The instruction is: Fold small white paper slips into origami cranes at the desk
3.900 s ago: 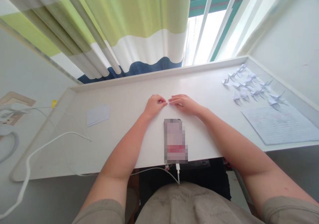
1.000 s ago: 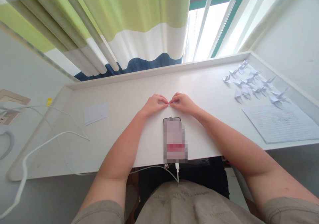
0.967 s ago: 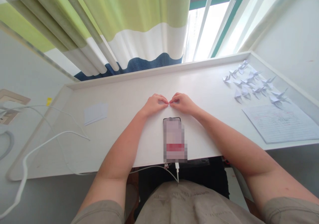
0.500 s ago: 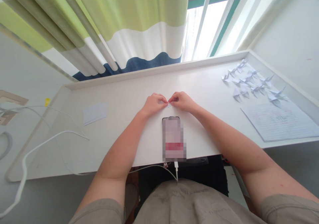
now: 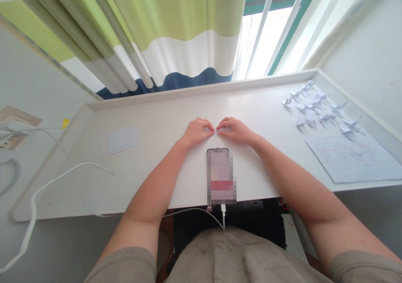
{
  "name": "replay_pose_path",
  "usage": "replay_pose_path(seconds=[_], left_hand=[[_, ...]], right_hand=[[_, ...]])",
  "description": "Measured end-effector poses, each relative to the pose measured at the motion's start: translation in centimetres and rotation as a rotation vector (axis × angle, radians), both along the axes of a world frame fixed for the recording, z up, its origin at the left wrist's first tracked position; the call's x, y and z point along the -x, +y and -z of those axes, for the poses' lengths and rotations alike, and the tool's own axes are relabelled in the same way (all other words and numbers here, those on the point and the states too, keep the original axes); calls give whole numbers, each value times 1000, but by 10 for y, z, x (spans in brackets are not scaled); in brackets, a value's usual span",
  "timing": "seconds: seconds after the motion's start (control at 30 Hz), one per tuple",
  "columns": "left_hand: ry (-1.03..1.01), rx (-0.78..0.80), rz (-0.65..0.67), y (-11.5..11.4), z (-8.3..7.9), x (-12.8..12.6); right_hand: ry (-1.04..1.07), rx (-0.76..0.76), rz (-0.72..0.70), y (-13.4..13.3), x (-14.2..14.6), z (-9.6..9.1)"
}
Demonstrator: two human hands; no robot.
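Between my fingertips, just beyond the phone, is a small piece of white paper [image 5: 215,133], mostly covered by the fingers. My left hand [image 5: 199,131] pinches it from the left. From the right, my right hand [image 5: 233,130] closes on it, the two hands' fingertips nearly meeting. The paper's exact folded shape is too small to make out. Directly below the hands lies a phone [image 5: 220,174] with a blurred screen and a white charging plug [image 5: 223,208] at its lower end.
Several folded white paper cranes [image 5: 323,111] stand at the right rear of the white desk [image 5: 163,111]. Nearer me lies a written sheet [image 5: 351,159]. Loose white paper pieces [image 5: 122,140] rest on the left. A white cable [image 5: 59,182] crosses the left edge; curtains [image 5: 188,48] hang behind.
Both hands stay together at the small paper, their fingers shifting slightly; the right hand's fingers lie flatter over it. The whole view has shifted a little.
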State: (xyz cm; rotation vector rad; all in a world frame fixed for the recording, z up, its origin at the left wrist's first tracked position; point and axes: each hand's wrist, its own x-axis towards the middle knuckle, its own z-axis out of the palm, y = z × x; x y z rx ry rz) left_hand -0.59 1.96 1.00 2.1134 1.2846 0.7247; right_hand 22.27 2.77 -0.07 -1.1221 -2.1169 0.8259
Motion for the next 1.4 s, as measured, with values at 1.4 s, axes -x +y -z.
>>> replay_pose_path(seconds=[1.4], left_hand=[[-775,489,-202,-6,-10,-21]], right_hand=[[511,313,104,-14,15,-15]])
